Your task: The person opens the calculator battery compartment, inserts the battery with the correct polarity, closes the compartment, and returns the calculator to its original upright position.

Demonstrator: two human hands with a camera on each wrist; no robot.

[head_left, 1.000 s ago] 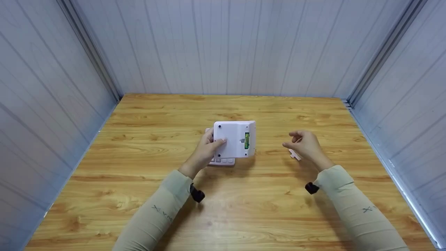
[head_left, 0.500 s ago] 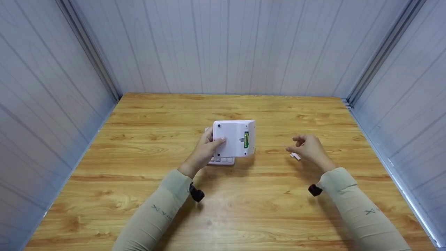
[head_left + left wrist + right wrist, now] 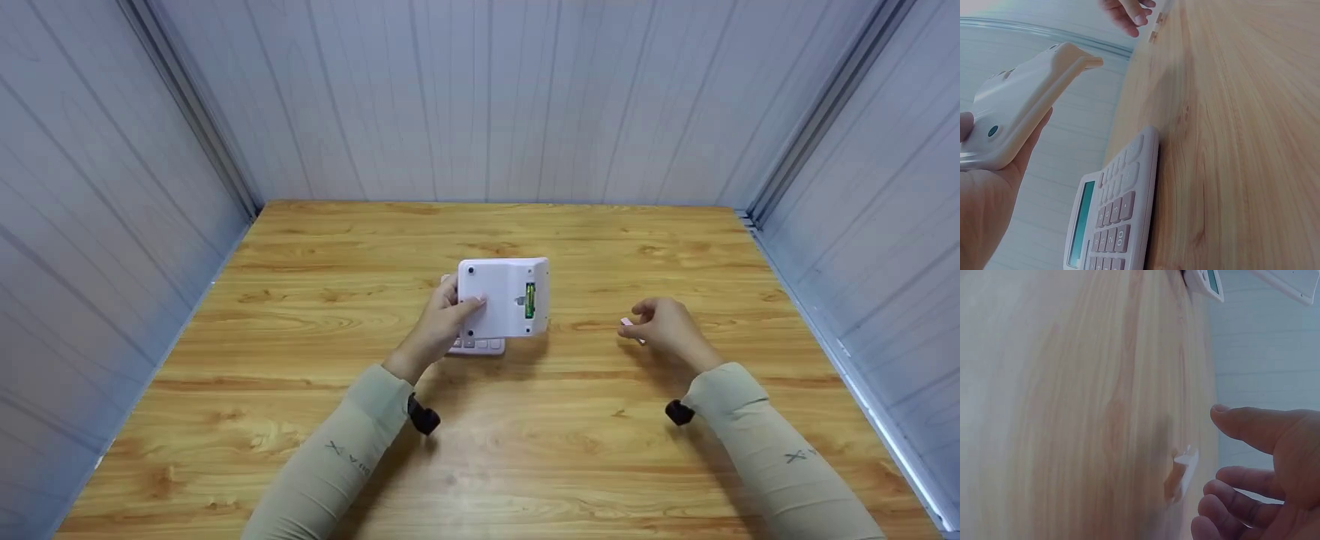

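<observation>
My left hand [image 3: 435, 324] grips a white calculator [image 3: 496, 296] above the table, its back turned up and the thumb across it. A green battery [image 3: 530, 301] shows in the uncovered slot on that back. Partly beneath it, a second calculator [image 3: 1114, 214] lies face up on the table, its keys and greenish display visible in the left wrist view. Over to the right, my right hand [image 3: 670, 330] hovers at a small white battery cover [image 3: 1188, 473] lying on the table. In the right wrist view the thumb stands apart from the loosely bent fingers, nothing between them.
The wood-grain table [image 3: 525, 450] is bounded by pale panelled walls [image 3: 487, 105] at the back and both sides. A small black camera [image 3: 424, 418] sits at the left wrist, another black camera [image 3: 679, 412] at the right.
My right hand has shifted slightly right and toward me, lowering to the battery cover, which it now partly hides in the head view. The left hand and its calculator stay nearly still.
</observation>
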